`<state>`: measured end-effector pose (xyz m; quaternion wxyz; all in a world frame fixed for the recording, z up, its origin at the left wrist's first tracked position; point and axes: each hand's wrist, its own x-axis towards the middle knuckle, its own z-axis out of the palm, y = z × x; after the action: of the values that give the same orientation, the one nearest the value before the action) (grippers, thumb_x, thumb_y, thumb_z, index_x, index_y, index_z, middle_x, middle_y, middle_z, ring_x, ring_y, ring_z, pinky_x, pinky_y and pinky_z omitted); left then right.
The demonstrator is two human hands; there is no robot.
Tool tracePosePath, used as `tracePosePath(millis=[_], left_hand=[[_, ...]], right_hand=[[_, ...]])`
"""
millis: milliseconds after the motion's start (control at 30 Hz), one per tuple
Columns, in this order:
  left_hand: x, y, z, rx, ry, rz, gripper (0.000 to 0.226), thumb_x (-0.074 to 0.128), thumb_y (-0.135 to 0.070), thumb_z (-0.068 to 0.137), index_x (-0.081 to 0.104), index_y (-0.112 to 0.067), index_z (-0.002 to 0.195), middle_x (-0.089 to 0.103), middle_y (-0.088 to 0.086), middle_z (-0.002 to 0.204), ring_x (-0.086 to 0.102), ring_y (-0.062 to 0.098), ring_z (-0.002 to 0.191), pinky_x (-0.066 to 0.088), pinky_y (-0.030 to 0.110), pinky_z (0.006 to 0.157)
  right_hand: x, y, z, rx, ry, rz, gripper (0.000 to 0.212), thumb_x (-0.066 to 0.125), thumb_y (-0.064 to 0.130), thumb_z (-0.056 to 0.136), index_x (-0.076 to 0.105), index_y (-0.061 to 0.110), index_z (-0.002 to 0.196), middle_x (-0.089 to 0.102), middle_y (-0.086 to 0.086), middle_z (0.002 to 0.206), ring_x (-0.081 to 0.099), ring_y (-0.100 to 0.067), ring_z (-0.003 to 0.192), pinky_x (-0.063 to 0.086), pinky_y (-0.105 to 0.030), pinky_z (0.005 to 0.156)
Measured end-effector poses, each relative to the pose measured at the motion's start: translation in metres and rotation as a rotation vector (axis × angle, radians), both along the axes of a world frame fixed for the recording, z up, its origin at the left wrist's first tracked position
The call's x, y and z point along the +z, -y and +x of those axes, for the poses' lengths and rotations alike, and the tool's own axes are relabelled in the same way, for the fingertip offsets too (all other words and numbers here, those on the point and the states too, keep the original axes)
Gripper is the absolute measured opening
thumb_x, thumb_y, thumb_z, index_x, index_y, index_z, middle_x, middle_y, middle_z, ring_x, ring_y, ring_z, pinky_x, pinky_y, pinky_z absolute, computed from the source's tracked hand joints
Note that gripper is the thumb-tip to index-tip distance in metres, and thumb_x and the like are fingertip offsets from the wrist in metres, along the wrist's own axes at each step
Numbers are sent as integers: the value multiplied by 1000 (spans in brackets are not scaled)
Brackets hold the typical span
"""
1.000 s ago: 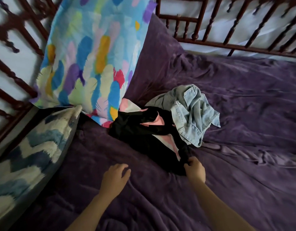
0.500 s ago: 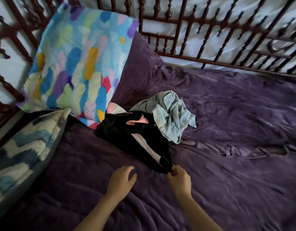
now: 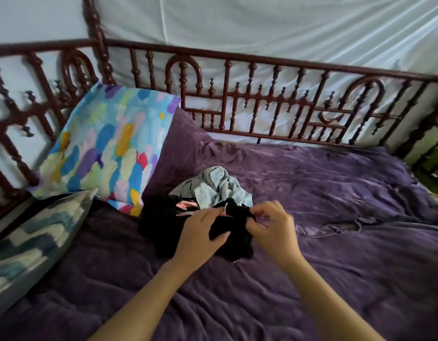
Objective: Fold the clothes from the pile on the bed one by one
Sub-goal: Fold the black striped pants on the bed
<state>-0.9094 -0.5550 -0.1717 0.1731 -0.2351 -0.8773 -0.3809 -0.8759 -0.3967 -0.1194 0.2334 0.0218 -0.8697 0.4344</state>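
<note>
Head view: both my hands are on the black garment [image 3: 235,210], so I judge I am taking the first piece from the pile. My left hand [image 3: 200,232] grips a bunch of it, fingers curled over. My right hand [image 3: 272,230] pinches an edge between thumb and forefinger. It lies crumpled on the bed [image 3: 348,198] under my hands, the denim piece [image 3: 216,185] just beyond my fingertips. Bunched so, it shows no clear long axis or heading. Next it needs lifting free and spreading flat.

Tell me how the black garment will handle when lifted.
Likely floppy: the black garment bunches between the left hand and right hand. Probably light: a pinch holds its edge up. It may drag the denim garment touching it.
</note>
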Motion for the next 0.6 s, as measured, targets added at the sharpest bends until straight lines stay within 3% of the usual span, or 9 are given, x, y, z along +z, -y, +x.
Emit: tracePosePath(millis=[100,200,267,367,467,600], left_hand=[[55,-16,7,-37,-11,163,28,74,-8,74,69,-4,101,69,9,92,63,25,87,46,30,81],[102,-31,13,-114,-15,290,25,74,-9,76,71,-12,101,70,-5,92,64,10,87,48,22,80],[122,-38,17,-232,32,348,31,73,-9,77,68,-28,101,67,-21,89,63,-2,86,49,13,81],[135,-46,17,-400,144,312,47,75,-21,77,52,-52,105,61,-27,106,57,-10,101,43,5,86],[129,-56,15,-510,294,339,53,74,-33,76,44,-54,115,54,-23,121,50,-12,111,42,6,88],[111,-68,12,-575,451,307,36,73,-28,78,57,-45,106,66,-25,105,59,-4,103,45,18,91]], right_hand=[[49,-20,11,26,-58,-100,46,68,-8,73,55,35,65,56,11,74,54,13,69,36,1,63],[90,-40,18,82,-145,-186,41,66,-8,76,58,31,68,61,18,66,56,10,61,39,-2,60],[111,-52,23,131,-189,-229,37,64,-7,78,60,28,70,64,20,61,57,7,60,42,-5,59],[128,-67,31,204,-184,-256,33,63,-7,80,63,25,72,67,16,65,61,3,63,49,-12,61],[118,-75,40,232,-124,-183,40,64,-10,79,64,28,69,67,19,63,58,7,58,46,-7,60],[90,-83,51,242,-12,-155,40,67,-9,78,66,31,69,67,20,64,59,7,60,46,-7,62]])
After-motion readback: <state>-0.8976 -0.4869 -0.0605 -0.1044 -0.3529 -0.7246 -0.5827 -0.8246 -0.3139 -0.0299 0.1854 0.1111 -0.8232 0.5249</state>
